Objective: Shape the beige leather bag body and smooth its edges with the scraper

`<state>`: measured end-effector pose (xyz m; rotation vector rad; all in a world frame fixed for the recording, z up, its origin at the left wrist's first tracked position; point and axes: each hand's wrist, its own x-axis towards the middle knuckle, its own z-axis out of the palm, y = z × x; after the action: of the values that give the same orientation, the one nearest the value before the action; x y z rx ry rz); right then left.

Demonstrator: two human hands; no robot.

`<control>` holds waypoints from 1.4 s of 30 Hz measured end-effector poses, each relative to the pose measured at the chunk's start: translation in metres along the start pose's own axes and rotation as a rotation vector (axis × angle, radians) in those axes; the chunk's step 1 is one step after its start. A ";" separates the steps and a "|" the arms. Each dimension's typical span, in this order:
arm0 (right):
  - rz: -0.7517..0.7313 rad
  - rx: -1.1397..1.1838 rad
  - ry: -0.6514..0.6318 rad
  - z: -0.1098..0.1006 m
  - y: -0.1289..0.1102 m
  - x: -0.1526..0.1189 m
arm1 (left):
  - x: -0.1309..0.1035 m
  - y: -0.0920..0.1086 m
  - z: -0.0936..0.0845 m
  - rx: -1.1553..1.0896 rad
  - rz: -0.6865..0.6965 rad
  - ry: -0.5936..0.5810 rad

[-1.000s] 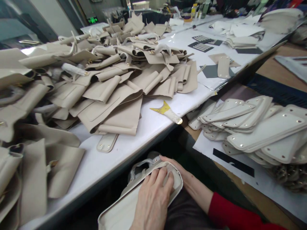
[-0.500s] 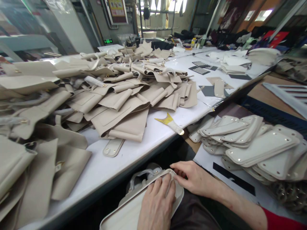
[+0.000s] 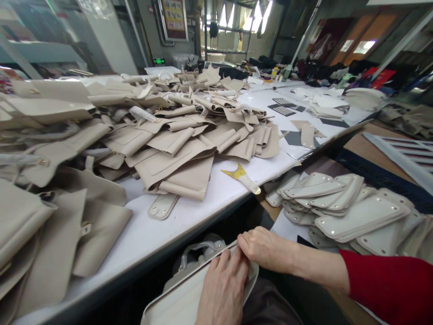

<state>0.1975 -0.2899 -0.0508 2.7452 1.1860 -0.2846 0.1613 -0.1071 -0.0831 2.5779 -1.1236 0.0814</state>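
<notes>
Gripping the far rim of an off-white bag [image 3: 174,300] near its right end, the right hand [image 3: 262,246] is closed, its fingers bunched on the edge. The left hand [image 3: 223,286] lies across the pale lining inside the bag, fingers bent toward that same rim; I cannot tell whether it grasps the edge or only presses there. A curved handle [image 3: 194,247] in clear wrapping stands at the bag's far side. Dark cloth [image 3: 269,300] shows just beside the bag's right end, and a red sleeve [image 3: 385,280] covers the arm to the right of the bag. Beyond the bag runs a white surface [image 3: 206,221]. Ahead and to the left of the bag, a big heap of beige pieces [image 3: 182,167] spreads out, many folded or rolled, with wrapped handles among them. A studded tab [image 3: 163,207] pokes from the heap on the side nearest the bag. Beyond the bag lies a forked yellow and silver piece [image 3: 241,176]. To the right of the bag, pale studded strips [image 3: 358,219] overlap in a pile. Farther past the bag sit striped dark cards [image 3: 282,107] and white sheets [image 3: 328,106].
</notes>
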 end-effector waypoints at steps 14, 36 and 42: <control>-0.055 0.192 -0.207 -0.015 0.003 0.025 | -0.001 -0.003 0.001 -0.073 -0.030 0.046; 0.699 0.732 0.014 -0.008 -0.022 -0.021 | -0.005 0.002 -0.015 -0.134 -0.086 -0.186; 0.812 0.749 0.073 0.009 -0.044 -0.024 | -0.003 0.003 -0.016 -0.125 -0.075 -0.182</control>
<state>0.1479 -0.2789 -0.0565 3.5771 -0.1785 -0.6079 0.1584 -0.1017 -0.0673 2.5518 -1.0543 -0.2380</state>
